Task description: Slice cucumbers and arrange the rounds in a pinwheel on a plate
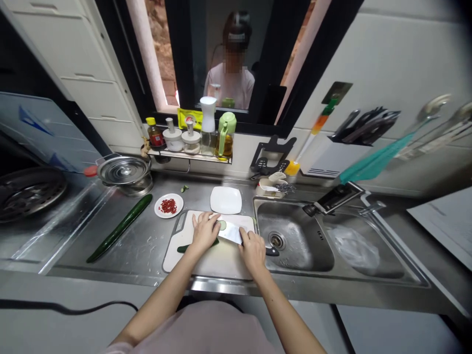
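Observation:
On the white cutting board (206,268), my right hand (253,250) is closed around the handle of a kitchen knife (230,232), its broad blade lying toward the left. My left hand (204,231) is beside the blade, its bent fingers closed over a cucumber piece that they mostly hide. A pale cucumber slice (222,224) shows at the blade, close to my left fingertips. Another dark green cucumber length (183,249) lies on the board, partly covered by my left wrist.
Left of the board lie a whole cucumber (121,227) and a plate (177,212) of chopped red pieces. Behind the board sits a white square dish (225,200). To the right is the sink (298,250). Seasoning jars stand on a rack (191,156) by the window.

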Available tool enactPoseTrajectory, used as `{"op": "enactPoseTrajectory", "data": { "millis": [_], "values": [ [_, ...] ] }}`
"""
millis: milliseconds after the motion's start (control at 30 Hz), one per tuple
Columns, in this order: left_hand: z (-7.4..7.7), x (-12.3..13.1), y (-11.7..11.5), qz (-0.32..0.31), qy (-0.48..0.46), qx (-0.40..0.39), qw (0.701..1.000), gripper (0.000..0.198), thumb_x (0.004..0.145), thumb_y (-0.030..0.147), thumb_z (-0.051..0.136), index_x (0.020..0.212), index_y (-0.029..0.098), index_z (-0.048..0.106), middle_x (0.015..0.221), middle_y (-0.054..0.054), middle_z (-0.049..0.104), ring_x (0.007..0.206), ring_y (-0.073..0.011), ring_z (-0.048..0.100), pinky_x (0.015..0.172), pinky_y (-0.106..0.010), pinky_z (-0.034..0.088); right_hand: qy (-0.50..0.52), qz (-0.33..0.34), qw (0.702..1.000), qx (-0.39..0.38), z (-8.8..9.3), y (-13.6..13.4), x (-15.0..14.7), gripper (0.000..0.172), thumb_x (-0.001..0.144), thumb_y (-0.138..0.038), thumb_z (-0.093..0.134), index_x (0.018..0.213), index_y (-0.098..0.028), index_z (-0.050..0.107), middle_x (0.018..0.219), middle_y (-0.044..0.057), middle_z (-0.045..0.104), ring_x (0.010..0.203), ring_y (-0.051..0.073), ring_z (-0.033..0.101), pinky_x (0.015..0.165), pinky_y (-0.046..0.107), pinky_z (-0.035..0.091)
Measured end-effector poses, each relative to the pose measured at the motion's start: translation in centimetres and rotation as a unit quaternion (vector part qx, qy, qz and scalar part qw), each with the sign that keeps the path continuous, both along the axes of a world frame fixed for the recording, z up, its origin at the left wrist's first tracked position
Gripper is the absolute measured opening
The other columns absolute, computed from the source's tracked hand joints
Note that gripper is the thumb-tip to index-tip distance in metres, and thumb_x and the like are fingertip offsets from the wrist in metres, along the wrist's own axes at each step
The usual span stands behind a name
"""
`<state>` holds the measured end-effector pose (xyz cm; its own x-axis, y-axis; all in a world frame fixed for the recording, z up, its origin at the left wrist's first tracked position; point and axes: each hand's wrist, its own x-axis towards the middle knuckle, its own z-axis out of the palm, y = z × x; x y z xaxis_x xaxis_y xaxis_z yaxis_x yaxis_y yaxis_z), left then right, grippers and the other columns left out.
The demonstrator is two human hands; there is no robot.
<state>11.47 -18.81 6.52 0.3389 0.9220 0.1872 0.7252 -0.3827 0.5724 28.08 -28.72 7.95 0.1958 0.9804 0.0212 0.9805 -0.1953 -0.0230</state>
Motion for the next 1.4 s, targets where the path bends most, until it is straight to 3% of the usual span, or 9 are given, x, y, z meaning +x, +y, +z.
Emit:
{"op": "enactPoseTrajectory", "data": {
  "millis": [167,300,400,500,600,767,1033,1233,1400],
  "values": [
    [-0.9,-0.1,0.2,-0.044,0.007,-0.032,0.998,0.022,0.088,0.031,0.055,0.104,0.031,0.071,0.119,-0.005,0.063,0.119,-0.0262,0.049,0.113,-0.06,0.009,0.001,0.004,0.999,-0.036,-0.2,-0.2,-0.2,0.05,0.085,-0.024,0.058,0.135,-0.022,0.051,0.101,0.01,0.062,0.096,0.023,0.053,0.084,0.032,0.031],
    [-1.8,0.2,0.1,-0.039,-0.043,-0.064,0.996,0.016,0.084,0.028,0.059,0.093,0.028,0.072,0.103,-0.003,0.069,0.105,-0.022,0.056,0.108,-0.047,0.028,-0.002,0.001,0.998,-0.058,-0.9,-0.5,0.1,0.05,0.085,-0.024,0.059,0.134,-0.022,0.051,0.103,0.01,0.063,0.098,0.023,0.054,0.084,0.032,0.032],
    [-2.5,0.1,0.9,0.027,-0.102,-0.113,0.988,0.014,0.083,0.028,0.059,0.091,0.026,0.071,0.09,0.0,0.071,0.091,-0.0182,0.061,0.094,-0.036,0.04,-0.006,-0.016,0.998,-0.065,-1.4,-0.9,0.6,0.047,0.085,-0.024,0.057,0.132,-0.021,0.053,0.103,0.01,0.064,0.097,0.023,0.056,0.084,0.032,0.033],
    [-3.8,-1.0,2.4,0.143,-0.14,-0.172,0.965,0.015,0.082,0.028,0.059,0.092,0.025,0.07,0.083,0.001,0.071,0.08,-0.0152,0.063,0.084,-0.03,0.043,-0.005,-0.041,0.996,-0.074,-1.7,-1.4,1.2,0.045,0.085,-0.023,0.056,0.13,-0.02,0.054,0.103,0.009,0.065,0.097,0.023,0.058,0.083,0.031,0.035],
    [-5.3,-2.8,4.0,0.246,-0.111,-0.206,0.941,0.015,0.08,0.03,0.06,0.092,0.027,0.069,0.085,0.003,0.072,0.085,-0.0174,0.065,0.086,-0.033,0.042,0.002,-0.059,0.995,-0.079,-2.1,-1.8,1.7,0.043,0.085,-0.024,0.056,0.128,-0.02,0.056,0.104,0.008,0.067,0.097,0.023,0.059,0.084,0.031,0.036],
    [-7.1,-5.1,6.3,0.317,-0.038,-0.225,0.921,0.015,0.08,0.031,0.06,0.091,0.03,0.069,0.087,0.001,0.073,0.094,-0.0225,0.065,0.094,-0.042,0.035,0.025,-0.078,0.994,-0.073,-2.7,-2.1,2.0,0.043,0.084,-0.025,0.055,0.127,-0.019,0.056,0.106,0.009,0.068,0.098,0.023,0.061,0.084,0.03,0.038],
    [-8.2,-5.4,8.4,0.312,0.015,-0.208,0.927,0.02,0.081,0.028,0.056,0.096,0.028,0.069,0.09,-0.004,0.074,0.095,-0.0245,0.065,0.093,-0.043,0.032,0.062,-0.085,0.992,-0.065,-3.2,-2.2,2.0,0.042,0.085,-0.024,0.053,0.126,-0.019,0.057,0.108,0.009,0.068,0.1,0.023,0.061,0.085,0.031,0.04],
    [-8.4,-5.3,8.8,0.292,0.08,-0.168,0.938,0.025,0.083,0.025,0.052,0.101,0.028,0.069,0.091,-0.007,0.073,0.098,-0.0263,0.063,0.092,-0.042,0.032,0.07,-0.098,0.991,-0.061,-3.5,-2.6,2.5,0.042,0.085,-0.024,0.053,0.127,-0.019,0.057,0.108,0.009,0.068,0.101,0.022,0.061,0.086,0.03,0.04],
    [-8.3,-5.3,8.7,0.28,0.111,-0.156,0.941,0.024,0.083,0.026,0.054,0.101,0.027,0.07,0.103,-0.009,0.07,0.102,-0.0282,0.06,0.091,-0.044,0.033,0.081,-0.109,0.989,-0.067,-3.4,-2.7,2.7,0.043,0.085,-0.025,0.054,0.127,-0.019,0.057,0.108,0.009,0.068,0.099,0.022,0.061,0.085,0.03,0.04]
  ]
}}
